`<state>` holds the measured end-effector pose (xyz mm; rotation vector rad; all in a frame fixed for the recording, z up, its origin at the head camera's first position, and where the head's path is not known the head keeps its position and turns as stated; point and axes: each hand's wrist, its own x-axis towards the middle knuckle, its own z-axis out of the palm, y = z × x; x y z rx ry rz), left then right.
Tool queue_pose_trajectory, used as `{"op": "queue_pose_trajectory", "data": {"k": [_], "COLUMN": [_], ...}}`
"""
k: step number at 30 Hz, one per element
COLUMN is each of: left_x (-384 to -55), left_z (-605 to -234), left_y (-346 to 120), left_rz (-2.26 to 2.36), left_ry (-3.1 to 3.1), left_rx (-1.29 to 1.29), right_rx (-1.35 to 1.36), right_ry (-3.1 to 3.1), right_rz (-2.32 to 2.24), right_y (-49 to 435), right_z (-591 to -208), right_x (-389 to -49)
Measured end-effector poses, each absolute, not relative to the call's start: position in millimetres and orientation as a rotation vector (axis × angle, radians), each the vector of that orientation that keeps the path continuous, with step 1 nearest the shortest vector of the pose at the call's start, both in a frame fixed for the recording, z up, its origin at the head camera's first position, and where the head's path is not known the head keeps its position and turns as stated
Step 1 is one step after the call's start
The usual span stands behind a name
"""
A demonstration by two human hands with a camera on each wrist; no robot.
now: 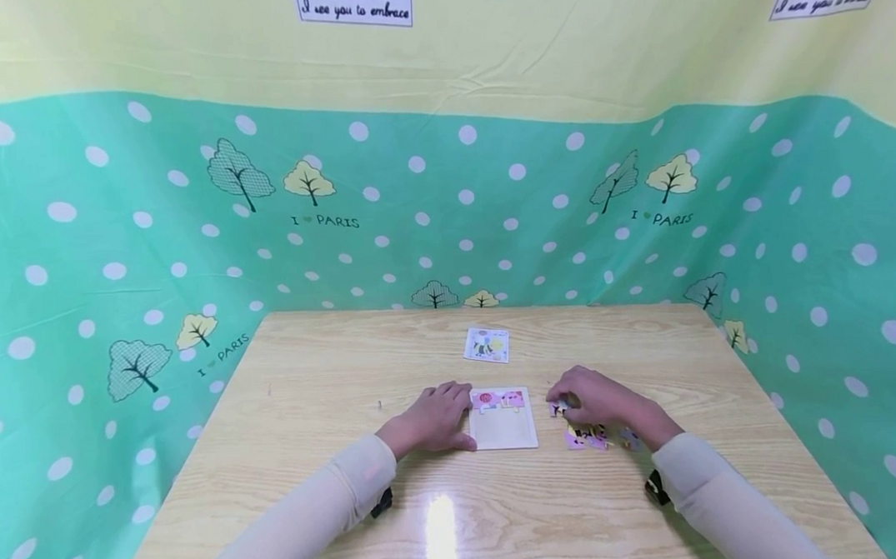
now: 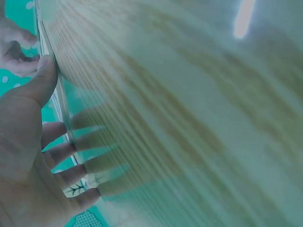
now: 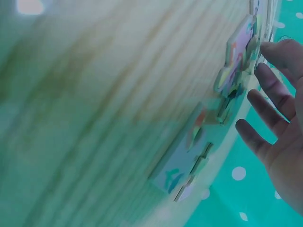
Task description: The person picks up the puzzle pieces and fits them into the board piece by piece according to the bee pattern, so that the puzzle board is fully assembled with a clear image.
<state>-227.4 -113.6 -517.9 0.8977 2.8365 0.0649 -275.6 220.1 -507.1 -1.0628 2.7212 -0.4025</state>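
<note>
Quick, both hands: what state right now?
Left hand: open, touching the white puzzle frame along its left side.
Right hand: at a puzzle piece; whether gripping it cannot be told.

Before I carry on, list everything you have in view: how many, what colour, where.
Table: one, light wood, centre.
Cloth: count unclear, dotted green below yellow, behind and beside the table.
Tray: one, white, mid-table.
Placed pieces: count unclear, mostly pink, along the tray's far end.
Loose pieces: several, overlapping, mostly pink with yellow and black, right of the tray.
Bee card: one, white-bordered, beyond the tray.
Wrist-worn items: two, black, one under each wrist.
Sleeves: two, cream, on the forearms.
Left hand: one, bare, touching the tray's left edge.
Right hand: one, bare, at the loose pieces; grip unclear.
</note>
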Motion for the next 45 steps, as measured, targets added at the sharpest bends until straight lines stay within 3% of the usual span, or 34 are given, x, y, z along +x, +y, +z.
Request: {"op": "queue_pose_trajectory", "data": {"k": [22, 45], "left_x": [-228, -230], "left_z": [-520, -519], "left_y": [-114, -113], "left_rz": [0.083, 0.080], "left_ry": [2.831, 2.830], "left_rx": [0.889, 0.877], "right_rx": [-1.128, -1.281], "right_ry": [2.680, 2.670], "right_rz": [-0.540, -0.343], "right_y": [161, 102], "right_z": [-501, -509], "right_x": [-270, -269]}}
